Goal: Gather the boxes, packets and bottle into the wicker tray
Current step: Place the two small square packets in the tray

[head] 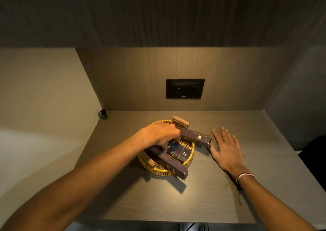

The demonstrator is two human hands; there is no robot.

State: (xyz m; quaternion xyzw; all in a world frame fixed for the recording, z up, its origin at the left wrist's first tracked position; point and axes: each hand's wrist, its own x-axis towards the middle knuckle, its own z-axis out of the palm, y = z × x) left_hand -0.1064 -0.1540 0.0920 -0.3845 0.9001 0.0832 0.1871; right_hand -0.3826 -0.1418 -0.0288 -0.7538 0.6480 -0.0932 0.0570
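Head view: I see my left hand (161,133) pinching a small box (172,147) in the wicker tray (191,150); my right hand (226,148) lies flat and spread at 3 o'clock; the green bottle (104,114) stands at 10 o'clock.

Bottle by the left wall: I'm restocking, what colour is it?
Green with a black cap, in the head view: bottle.

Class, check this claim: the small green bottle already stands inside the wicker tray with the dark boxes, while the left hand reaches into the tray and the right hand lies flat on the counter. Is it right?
Not quite. The head view shows the green bottle outside the wicker tray, in the counter's far left corner. The rest holds: left hand in the tray among the dark boxes, right hand flat on the counter.
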